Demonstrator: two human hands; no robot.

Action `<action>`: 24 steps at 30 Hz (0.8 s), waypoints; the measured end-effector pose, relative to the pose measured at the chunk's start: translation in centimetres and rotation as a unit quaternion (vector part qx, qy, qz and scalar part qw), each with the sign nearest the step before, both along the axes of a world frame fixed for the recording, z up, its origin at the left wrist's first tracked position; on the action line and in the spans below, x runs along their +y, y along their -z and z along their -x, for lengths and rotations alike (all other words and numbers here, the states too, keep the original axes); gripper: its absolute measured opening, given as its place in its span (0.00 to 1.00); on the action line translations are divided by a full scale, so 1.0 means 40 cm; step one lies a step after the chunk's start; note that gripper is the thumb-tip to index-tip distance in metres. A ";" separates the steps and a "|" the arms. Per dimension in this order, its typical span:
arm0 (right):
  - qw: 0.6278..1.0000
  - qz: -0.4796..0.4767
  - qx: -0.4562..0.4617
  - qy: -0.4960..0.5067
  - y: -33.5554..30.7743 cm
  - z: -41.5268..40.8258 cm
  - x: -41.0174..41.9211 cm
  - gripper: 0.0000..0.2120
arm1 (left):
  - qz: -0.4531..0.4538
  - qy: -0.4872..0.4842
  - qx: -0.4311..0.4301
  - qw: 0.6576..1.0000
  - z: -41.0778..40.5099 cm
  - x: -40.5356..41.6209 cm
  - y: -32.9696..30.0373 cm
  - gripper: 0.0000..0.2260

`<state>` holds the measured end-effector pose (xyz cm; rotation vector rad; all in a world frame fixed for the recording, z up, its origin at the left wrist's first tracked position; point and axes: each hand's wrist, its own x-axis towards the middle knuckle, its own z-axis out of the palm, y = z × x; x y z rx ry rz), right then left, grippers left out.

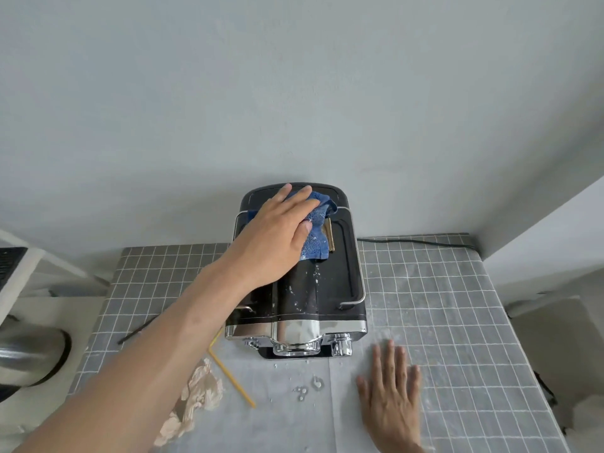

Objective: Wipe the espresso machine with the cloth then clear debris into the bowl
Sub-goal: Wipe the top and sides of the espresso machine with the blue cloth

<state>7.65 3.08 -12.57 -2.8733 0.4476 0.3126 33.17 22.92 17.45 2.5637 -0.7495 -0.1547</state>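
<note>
A black and chrome espresso machine (340, 282) stands against the wall on the tiled counter. My left hand (277, 237) presses a blue cloth (318, 237) flat onto the machine's top, fingers extended over it. White specks and droplets dot the top below the cloth. A small brown strip (330, 235) lies beside the cloth. My right hand (390, 387) rests flat with spread fingers on the counter in front of the machine, to its right. A metal bowl (29, 354) sits at the left edge, partly out of frame.
A crumpled beige paper (196, 400), a yellow bent straw (228, 377) and a black stick (139, 330) lie on the counter (457, 322) left of the machine. Water droplets (309, 387) sit in front of it. A black cable (415, 241) runs along the wall.
</note>
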 end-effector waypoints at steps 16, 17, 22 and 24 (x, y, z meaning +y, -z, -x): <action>0.999 0.018 -0.045 0.014 0.005 0.008 0.001 0.34 | -0.010 0.109 -0.011 0.994 0.195 0.079 -0.032 0.24; 0.998 0.018 -0.050 0.018 0.008 0.006 0.001 0.34 | -0.005 0.117 -0.008 0.993 0.210 0.087 -0.032 0.24; 0.996 0.014 -0.089 0.019 0.013 0.009 0.007 0.34 | 0.009 0.111 -0.053 0.992 0.191 0.080 -0.009 0.18; 0.995 0.020 -0.100 0.018 0.013 0.010 0.008 0.34 | 0.006 0.087 -0.056 0.995 0.153 0.058 -0.004 0.18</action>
